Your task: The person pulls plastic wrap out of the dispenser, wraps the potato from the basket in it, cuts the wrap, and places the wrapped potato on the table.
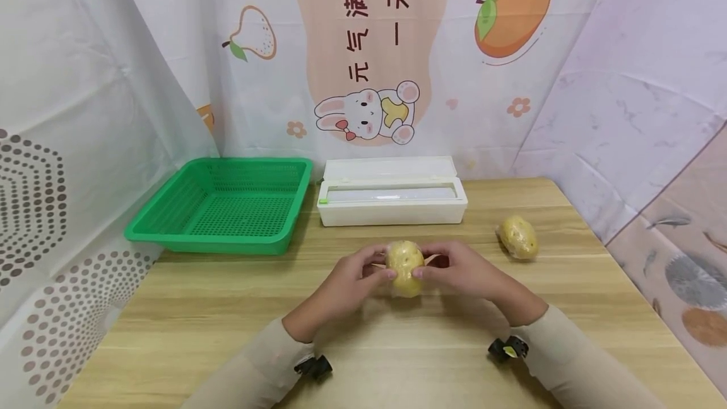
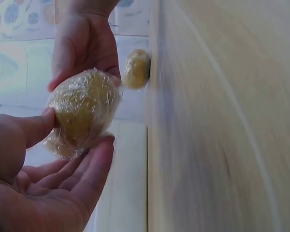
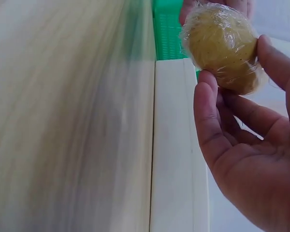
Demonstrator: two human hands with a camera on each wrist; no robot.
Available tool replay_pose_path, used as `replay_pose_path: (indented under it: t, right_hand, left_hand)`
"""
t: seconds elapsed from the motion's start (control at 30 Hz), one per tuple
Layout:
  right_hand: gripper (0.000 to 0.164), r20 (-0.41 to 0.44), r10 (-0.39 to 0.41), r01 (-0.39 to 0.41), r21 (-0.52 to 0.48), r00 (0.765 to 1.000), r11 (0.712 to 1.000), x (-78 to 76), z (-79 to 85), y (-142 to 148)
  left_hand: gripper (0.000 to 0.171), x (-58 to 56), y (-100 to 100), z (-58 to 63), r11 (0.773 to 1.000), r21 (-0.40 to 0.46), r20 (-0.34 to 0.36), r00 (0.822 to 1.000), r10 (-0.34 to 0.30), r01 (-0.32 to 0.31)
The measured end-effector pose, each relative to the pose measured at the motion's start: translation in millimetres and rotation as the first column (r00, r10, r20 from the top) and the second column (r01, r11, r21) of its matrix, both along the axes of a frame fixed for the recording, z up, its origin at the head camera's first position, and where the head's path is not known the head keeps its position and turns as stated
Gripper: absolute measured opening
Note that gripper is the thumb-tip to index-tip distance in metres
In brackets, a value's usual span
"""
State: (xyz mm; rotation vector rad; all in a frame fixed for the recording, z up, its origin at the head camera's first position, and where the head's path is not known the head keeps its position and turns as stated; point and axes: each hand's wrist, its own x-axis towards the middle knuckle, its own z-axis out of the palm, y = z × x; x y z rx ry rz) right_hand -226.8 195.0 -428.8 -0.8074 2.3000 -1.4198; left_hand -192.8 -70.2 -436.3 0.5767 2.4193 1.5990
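Held up between both hands is a potato (image 1: 406, 269) wrapped in clear cling film, above the middle of the table. My left hand (image 1: 353, 278) grips it from the left, thumb on the near face and fingers behind. From the right, my right hand (image 1: 462, 272) pinches it in the same way. In the left wrist view the film on the potato (image 2: 84, 108) looks wrinkled and shiny. The right wrist view shows the potato (image 3: 222, 46) between thumb and fingertips. A second film-wrapped potato (image 1: 518, 237) lies on the table to the right.
Behind the hands stands a white cling film box (image 1: 392, 213), lid raised, with a roll inside. A green plastic basket (image 1: 278, 243) sits at the back left of the wooden table (image 1: 227, 308). Printed curtains (image 1: 261, 106) hang behind and along both sides.
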Motion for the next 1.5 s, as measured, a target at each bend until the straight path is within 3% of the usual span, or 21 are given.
replay_pose_path:
  t: [0.33, 0.83, 1.07, 1.3, 1.5]
  right_hand:
    - [0.046, 0.072, -0.121, 0.122, -0.007, 0.990, 0.992, -11.9, 10.5, 21]
    - [0.050, 0.082, -0.340, 0.329, 0.125, 0.937, 0.936, -22.4, 34.7, 62]
    - [0.050, -0.032, -0.418, 0.413, 0.244, 0.908, 0.877, -28.6, 36.5, 78]
    - [0.043, -0.273, -0.372, 0.453, 0.360, 0.887, 0.816, -33.4, 36.8, 92]
    - [0.043, -0.415, -0.375, 0.543, 0.436, 0.829, 0.717, -36.8, 36.4, 107]
  left_hand:
    - [0.045, -22.9, 29, -0.8, 0.979, 0.205, 0.092, 0.996, -0.020, 0.001]
    - [0.041, -53.6, 82, 0.3, 0.955, 0.282, 0.256, 0.966, 0.015, -0.090]
    - [0.039, -69.4, 108, -5.6, 0.948, 0.284, 0.316, 0.947, 0.050, -0.145]
    - [0.032, -81.5, 132, -14.8, 0.929, 0.310, 0.354, 0.931, 0.085, -0.203]
    - [0.022, -88.0, 153, -18.5, 0.905, 0.330, 0.389, 0.912, 0.128, -0.268]
